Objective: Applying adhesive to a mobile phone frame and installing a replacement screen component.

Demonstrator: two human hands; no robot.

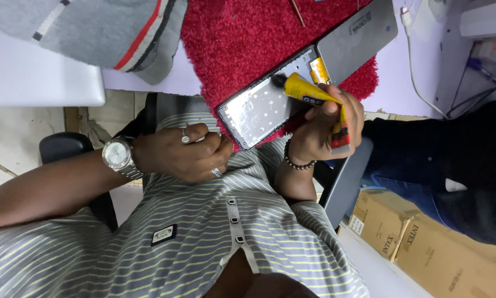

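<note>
An opened phone frame with a shiny metal inside lies tilted across the near edge of a red fuzzy mat. My left hand, with a wristwatch and rings, grips the frame's near corner against my striped shirt. My right hand, with a bead bracelet, holds a yellow glue tube. The tube's black nozzle rests on the frame's upper edge. A yellow part sits at the frame's far end.
A grey flat panel lies on the mat beyond the frame. A white cable runs at the right. Cardboard boxes stand lower right beside someone's dark clothing. Grey cloth lies top left over a white tabletop.
</note>
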